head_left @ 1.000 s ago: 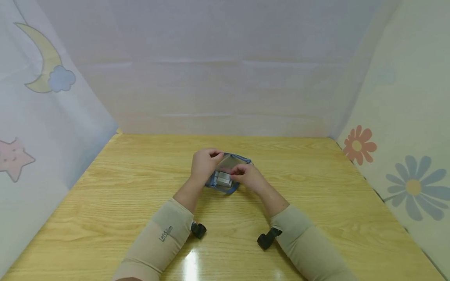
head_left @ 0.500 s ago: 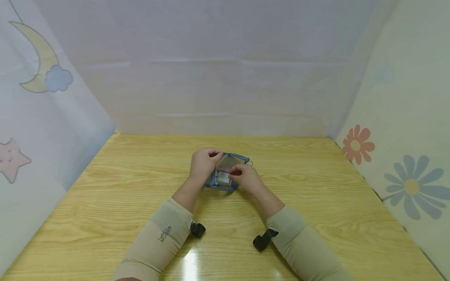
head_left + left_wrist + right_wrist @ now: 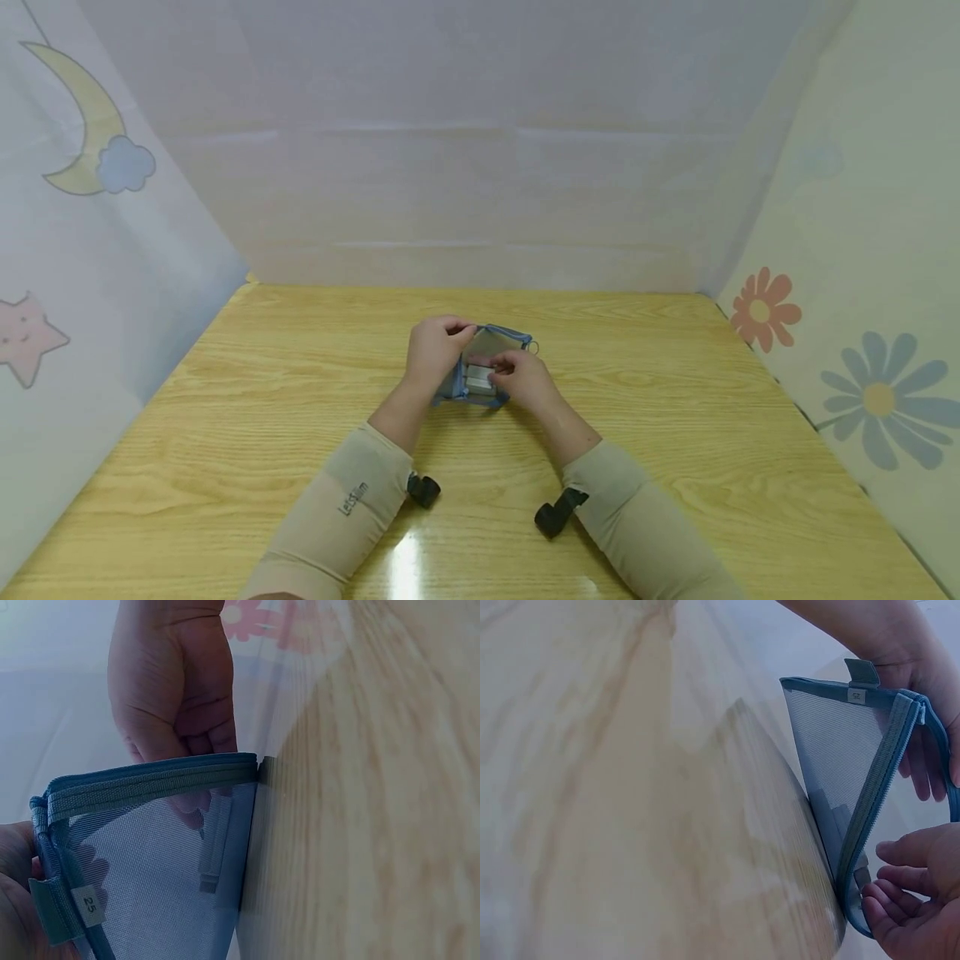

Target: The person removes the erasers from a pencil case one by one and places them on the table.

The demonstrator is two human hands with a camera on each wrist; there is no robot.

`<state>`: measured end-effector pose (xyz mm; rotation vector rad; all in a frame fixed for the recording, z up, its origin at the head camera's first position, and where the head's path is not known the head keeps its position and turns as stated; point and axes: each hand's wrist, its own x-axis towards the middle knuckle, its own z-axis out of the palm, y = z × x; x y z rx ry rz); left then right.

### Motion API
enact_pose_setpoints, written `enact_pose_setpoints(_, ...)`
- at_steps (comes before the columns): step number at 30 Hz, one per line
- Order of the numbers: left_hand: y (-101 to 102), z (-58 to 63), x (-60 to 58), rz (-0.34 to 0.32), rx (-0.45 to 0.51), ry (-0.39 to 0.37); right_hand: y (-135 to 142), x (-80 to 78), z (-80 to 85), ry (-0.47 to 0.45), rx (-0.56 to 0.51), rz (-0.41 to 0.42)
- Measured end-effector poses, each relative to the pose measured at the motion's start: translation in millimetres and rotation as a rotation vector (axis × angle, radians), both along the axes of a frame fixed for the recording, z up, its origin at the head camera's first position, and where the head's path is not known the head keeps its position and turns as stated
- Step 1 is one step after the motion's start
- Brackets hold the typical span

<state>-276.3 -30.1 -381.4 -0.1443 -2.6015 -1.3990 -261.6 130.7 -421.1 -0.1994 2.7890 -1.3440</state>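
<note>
A blue mesh zipper pouch (image 3: 483,340) lies on the table with its mouth unzipped. My left hand (image 3: 433,357) pinches the far left part of its rim. In the left wrist view the mesh side of the pouch (image 3: 150,877) carries a small tag reading 25. Inside lies a silver-grey rectangular block (image 3: 480,379), seen through the mesh in the wrist views. My right hand (image 3: 525,379) reaches in at the mouth, thumb and fingers at the block's right end. In the right wrist view, the fingertips (image 3: 874,900) meet the block's dark end, partly hidden by the zipper edge.
The pouch stands on a wood-grain table (image 3: 637,350). A metal ring (image 3: 533,347) sits at its right corner. Pale cloth walls with a printed moon, star and flowers enclose the back and sides. A black wrist camera (image 3: 555,517) hangs under each beige sleeve.
My right forearm has shifted slightly left. The block has moved a little to the right inside the pouch, and the near edge of the pouch has drawn in. My left hand stays nearly still.
</note>
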Motion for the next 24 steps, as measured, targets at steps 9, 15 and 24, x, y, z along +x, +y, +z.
enact_pose_setpoints(9,-2.1,2.5,0.1,0.008,0.025,-0.018,-4.0,-0.9,0.3,0.004,0.085,-0.005)
enact_pose_setpoints(15,-3.1,2.2,-0.7,0.007,0.021,-0.025,-4.1,-0.3,0.8,0.007,0.135,0.000)
enact_pose_setpoints(24,-3.8,0.2,-1.3,0.005,0.033,-0.004,-4.5,-1.7,-0.1,0.039,0.177,-0.016)
